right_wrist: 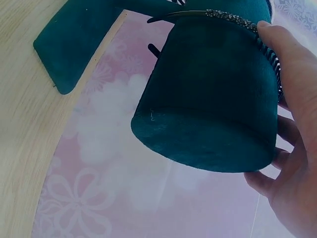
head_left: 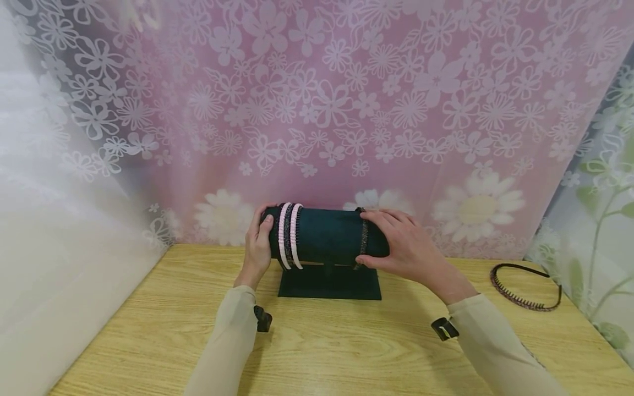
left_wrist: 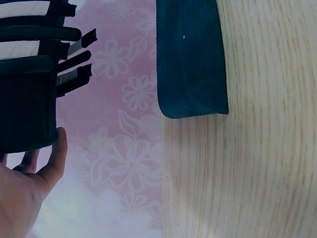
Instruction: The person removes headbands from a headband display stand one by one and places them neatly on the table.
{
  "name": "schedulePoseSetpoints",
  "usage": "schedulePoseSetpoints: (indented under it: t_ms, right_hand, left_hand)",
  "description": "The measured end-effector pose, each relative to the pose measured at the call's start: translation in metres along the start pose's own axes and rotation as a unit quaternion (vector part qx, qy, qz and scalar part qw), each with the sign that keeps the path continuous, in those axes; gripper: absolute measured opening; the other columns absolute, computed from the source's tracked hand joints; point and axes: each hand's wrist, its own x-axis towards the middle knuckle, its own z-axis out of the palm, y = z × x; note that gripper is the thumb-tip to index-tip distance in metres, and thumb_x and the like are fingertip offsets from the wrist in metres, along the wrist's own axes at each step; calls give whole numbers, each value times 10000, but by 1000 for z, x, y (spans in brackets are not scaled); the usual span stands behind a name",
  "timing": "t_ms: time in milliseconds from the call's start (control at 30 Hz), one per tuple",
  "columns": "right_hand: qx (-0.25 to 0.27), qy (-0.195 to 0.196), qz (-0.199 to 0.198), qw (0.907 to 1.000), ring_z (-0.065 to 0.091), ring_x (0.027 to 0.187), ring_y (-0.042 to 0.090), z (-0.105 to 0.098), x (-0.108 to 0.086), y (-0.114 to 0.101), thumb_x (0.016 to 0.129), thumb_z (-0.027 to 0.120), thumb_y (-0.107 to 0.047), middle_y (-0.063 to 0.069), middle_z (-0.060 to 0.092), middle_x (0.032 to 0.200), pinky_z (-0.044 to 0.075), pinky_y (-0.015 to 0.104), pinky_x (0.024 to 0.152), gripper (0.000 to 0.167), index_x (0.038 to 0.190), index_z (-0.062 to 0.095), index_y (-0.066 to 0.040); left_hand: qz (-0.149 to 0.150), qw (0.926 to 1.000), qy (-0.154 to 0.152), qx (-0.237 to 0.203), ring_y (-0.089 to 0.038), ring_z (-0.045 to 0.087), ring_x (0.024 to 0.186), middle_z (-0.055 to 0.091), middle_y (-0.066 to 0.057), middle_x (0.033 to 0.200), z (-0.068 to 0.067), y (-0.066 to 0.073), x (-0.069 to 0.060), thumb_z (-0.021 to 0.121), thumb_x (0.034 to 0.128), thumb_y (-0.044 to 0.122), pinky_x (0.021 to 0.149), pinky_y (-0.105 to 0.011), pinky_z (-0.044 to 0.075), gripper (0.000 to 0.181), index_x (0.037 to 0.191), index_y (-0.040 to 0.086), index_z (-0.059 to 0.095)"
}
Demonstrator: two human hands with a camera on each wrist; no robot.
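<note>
A dark green velvet headband display stand (head_left: 327, 234) has a thick horizontal roll above a flat base (head_left: 329, 286). My left hand (head_left: 257, 245) grips the roll's left end, thumb in front. Near that hand two pale pink headbands (head_left: 295, 234) flank a dark glittery one (head_left: 289, 236). Toward the roll's other end sits a glittery toothed headband (head_left: 365, 236). My right hand (head_left: 411, 247) spans this band, holding it against the roll. In the right wrist view its thumb touches the band's beaded part (right_wrist: 233, 19), while the other fingers are partly hidden behind the roll.
Another dark headband with teeth (head_left: 520, 300) lies on the wooden table (head_left: 317, 346) at the right. Part of a thin item (head_left: 534, 355) shows beside the right sleeve. A pink flowered curtain (head_left: 317, 110) hangs close behind the stand.
</note>
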Motion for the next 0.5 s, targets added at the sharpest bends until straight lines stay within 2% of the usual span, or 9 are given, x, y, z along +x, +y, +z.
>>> schedulePoseSetpoints:
  t_ms: [167, 500]
  right_hand:
    - [73, -15, 35, 10000, 512, 1348, 378, -1, -4, 2, 785, 830, -546, 115, 573, 1480, 378, 660, 1096, 864, 1492, 504, -171]
    - [171, 88, -53, 9998, 510, 1349, 368, -3, -8, 7, 770, 846, -535, 122, 585, 1459, 458, 620, 1054, 879, 1486, 503, -156]
  left_hand:
    - [23, 10000, 8, 4, -308, 520, 1292, 540, -158, 1454, 0, 0, 0, 373, 1092, 205, 1125, -436, 375, 403, 1448, 90, 523]
    - [-21, 10000, 12, 31, -317, 520, 1284, 541, -162, 1453, 0, 1, -1, 374, 1093, 216, 1121, -438, 377, 414, 1453, 71, 518]
